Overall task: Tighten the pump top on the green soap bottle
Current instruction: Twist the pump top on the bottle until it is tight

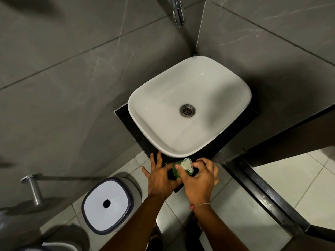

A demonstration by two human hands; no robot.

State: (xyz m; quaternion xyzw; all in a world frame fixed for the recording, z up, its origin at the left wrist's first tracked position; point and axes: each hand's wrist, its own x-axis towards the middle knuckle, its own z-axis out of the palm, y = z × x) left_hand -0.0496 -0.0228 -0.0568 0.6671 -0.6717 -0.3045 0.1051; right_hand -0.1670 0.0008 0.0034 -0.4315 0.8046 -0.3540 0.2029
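Observation:
The green soap bottle (175,170) stands on the front corner of the black counter (125,118), just in front of the white basin. Its pale pump top (187,164) points toward me. My left hand (160,175) is pressed against the bottle's left side, fingers spread, thumb on its front. My right hand (198,180) is curled around the pump top from the right, with the fingertips on the collar below the nozzle. Most of the bottle's lower body is hidden by both hands.
A white basin (190,105) with a metal drain fills the counter. A chrome tap (178,11) sticks out of the grey tiled wall above it. A white bin (107,204) with a dark rim stands on the floor at lower left, near a metal wall bar (34,189).

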